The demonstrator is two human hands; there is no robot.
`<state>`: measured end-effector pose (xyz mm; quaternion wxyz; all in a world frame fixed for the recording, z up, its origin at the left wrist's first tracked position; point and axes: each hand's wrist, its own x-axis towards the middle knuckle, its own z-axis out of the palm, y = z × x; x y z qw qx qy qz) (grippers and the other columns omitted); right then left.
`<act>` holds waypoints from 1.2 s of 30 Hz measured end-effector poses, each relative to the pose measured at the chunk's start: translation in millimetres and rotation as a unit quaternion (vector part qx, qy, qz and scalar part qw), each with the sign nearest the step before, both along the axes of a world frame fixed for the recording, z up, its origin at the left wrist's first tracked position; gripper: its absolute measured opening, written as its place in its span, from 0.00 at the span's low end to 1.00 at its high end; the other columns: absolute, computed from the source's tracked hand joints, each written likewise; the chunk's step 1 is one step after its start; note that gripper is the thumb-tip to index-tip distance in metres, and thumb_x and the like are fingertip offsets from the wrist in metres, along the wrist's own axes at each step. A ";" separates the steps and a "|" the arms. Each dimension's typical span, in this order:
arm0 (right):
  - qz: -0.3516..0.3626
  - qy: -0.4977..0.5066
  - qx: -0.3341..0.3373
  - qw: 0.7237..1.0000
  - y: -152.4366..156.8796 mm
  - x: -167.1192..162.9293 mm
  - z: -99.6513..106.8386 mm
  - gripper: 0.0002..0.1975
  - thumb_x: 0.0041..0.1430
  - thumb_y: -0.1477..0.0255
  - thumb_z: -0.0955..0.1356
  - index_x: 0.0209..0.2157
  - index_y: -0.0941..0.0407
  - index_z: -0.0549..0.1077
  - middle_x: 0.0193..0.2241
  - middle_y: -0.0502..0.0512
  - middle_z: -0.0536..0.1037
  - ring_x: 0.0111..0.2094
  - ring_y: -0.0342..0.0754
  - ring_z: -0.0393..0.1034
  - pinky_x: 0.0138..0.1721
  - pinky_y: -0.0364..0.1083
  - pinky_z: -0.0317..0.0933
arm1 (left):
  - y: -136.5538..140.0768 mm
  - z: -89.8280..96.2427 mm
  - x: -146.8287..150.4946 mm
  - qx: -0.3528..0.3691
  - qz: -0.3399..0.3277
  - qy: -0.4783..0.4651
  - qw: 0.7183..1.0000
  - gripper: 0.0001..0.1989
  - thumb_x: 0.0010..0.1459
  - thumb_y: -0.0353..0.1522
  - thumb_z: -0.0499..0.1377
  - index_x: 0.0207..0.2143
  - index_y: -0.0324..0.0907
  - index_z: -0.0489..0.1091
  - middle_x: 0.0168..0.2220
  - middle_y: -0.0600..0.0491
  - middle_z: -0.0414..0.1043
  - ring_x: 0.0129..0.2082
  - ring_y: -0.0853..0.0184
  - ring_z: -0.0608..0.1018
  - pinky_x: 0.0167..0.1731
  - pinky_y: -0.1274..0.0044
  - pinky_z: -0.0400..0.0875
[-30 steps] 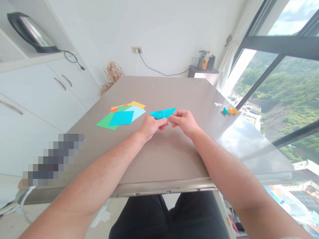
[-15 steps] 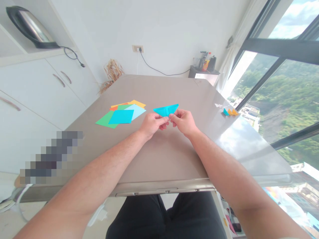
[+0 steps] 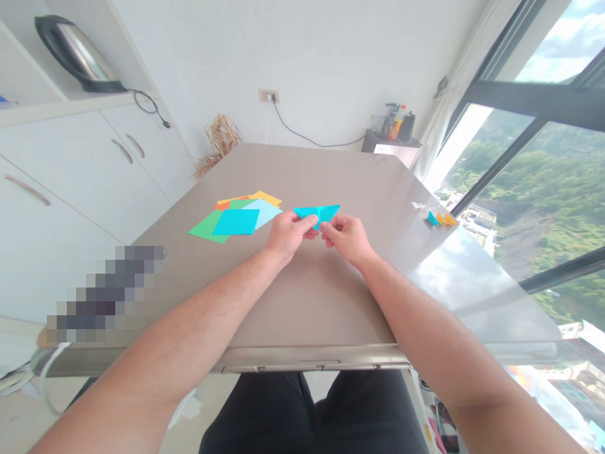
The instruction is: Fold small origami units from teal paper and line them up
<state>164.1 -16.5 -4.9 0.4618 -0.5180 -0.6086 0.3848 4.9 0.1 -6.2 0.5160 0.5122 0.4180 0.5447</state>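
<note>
A folded piece of turquoise paper (image 3: 326, 213), wide and pointed at both ends, is held just above the table between my two hands. My left hand (image 3: 289, 234) pinches its left part, thumb across the front. My right hand (image 3: 347, 236) grips the lower right part between thumb and fingers. The fingers cover much of the paper's lower portion. Left of my hands lies a fan of loose paper sheets, with a turquoise sheet (image 3: 236, 222) on top of a green sheet (image 3: 205, 228), a light blue sheet (image 3: 265, 211) and orange ones.
Small folded paper pieces (image 3: 444, 219), turquoise and orange, sit by the window side of the table (image 3: 312, 290). A blurred-out dark object (image 3: 106, 296) lies at the left edge. Beyond the far end stand a low cabinet (image 3: 392, 142) with bottles and dried stalks (image 3: 220, 142).
My left thumb has moved up the front of the folded paper, and my right hand has shifted slightly lower on it. The view has turned a little to the left.
</note>
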 end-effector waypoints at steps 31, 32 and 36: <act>-0.074 -0.121 0.260 0.955 4.4 4.4 -11.0 0.11 0.57 0.73 0.69 0.39 0.50 0.83 0.43 0.54 0.81 0.41 0.49 0.76 0.38 0.47 0.74 | -1.2 0.0 -2.8 0.000 -0.066 0.053 0.996 0.16 0.44 0.40 0.73 0.33 0.39 0.79 0.29 0.52 0.80 0.29 0.65 0.81 0.32 0.74 0.79; -0.072 -0.121 0.262 0.955 4.4 4.4 -11.2 0.11 0.57 0.74 0.69 0.39 0.50 0.83 0.43 0.54 0.81 0.41 0.48 0.76 0.38 0.47 0.74 | -1.0 -0.3 -2.8 0.001 -0.066 0.052 0.996 0.16 0.44 0.40 0.73 0.33 0.39 0.79 0.29 0.52 0.80 0.29 0.65 0.81 0.32 0.74 0.79; -0.065 -0.115 0.267 0.955 3.9 4.1 -10.7 0.11 0.56 0.74 0.68 0.38 0.50 0.81 0.43 0.53 0.81 0.41 0.48 0.75 0.39 0.48 0.73 | -0.9 -0.8 -2.6 0.001 -0.065 0.050 0.997 0.17 0.44 0.41 0.74 0.33 0.39 0.79 0.29 0.52 0.80 0.29 0.65 0.82 0.32 0.73 0.79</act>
